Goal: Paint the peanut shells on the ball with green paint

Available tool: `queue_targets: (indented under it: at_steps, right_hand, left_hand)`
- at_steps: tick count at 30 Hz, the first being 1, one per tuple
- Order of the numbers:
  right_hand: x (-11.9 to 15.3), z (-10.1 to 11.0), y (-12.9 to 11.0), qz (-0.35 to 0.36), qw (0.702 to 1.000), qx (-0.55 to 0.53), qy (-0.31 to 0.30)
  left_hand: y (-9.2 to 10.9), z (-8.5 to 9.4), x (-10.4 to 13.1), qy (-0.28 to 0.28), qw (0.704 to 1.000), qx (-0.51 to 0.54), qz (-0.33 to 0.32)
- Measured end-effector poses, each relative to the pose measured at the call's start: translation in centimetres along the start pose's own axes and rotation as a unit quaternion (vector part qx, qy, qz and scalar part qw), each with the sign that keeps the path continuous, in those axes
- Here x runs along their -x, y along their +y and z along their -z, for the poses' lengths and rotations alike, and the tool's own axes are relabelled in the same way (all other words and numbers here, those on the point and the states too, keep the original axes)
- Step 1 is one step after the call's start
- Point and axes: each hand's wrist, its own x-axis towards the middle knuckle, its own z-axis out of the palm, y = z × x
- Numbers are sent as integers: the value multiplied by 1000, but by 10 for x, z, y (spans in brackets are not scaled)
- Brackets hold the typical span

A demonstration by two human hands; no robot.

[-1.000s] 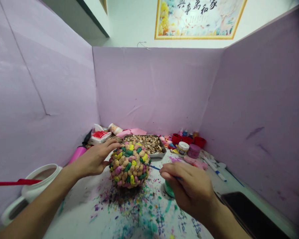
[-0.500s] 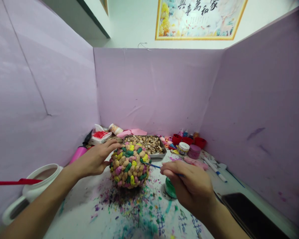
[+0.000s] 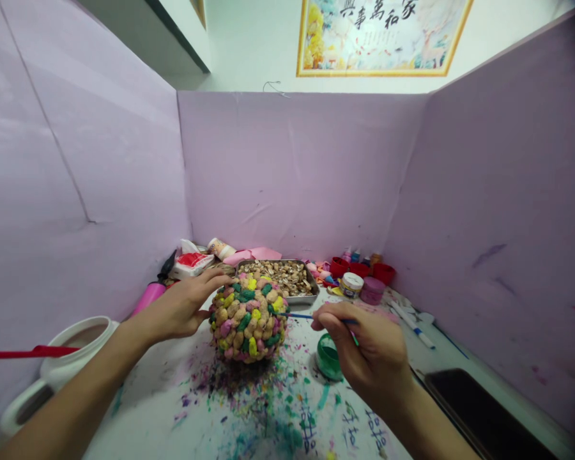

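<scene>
A round ball covered in peanuts (image 3: 249,322), some painted green, yellow and pink, stands on the paint-spattered table (image 3: 268,415). My left hand (image 3: 186,303) rests against its upper left side, fingers apart, with the fingertips partly behind the ball. In my right hand (image 3: 368,345) a thin blue paintbrush (image 3: 297,315) is pinched, its tip touching a green peanut on the ball's right side. An open jar of green paint (image 3: 329,358) stands just left of my right hand, partly behind it.
Behind the ball lies a metal tray (image 3: 311,299) of shells. Red cups (image 3: 359,270), a white-lidded jar (image 3: 351,285) and a pink jar (image 3: 372,291) stand back right. A black phone (image 3: 479,409) lies right, a white pitcher (image 3: 79,345) stands left. Lilac panels enclose the table.
My right hand has shifted slightly and the brush lies more level, its tip still at the ball. More of the green jar shows. My left hand keeps its place on the ball.
</scene>
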Motion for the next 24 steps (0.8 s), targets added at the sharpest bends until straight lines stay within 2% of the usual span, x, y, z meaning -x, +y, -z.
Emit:
queue_targets:
  at_steps: [8,13,17,24]
  right_hand:
    - [2,2,3,-31,999,-8,32]
    - [1,-1,3,-37,999,-32,14]
    - [2,-2,3,-51,997,-59,26]
    - [5,-5,10,-56,997,-40,18]
  left_hand:
    - [-1,0,0,-11,1000,-7,2]
    - [-2,-1,1,-4,1000,-16,-3]
    - [-3,-2,0,-5,1000,-17,-5]
    - [-8,-6,1,3,1000,-25,-11]
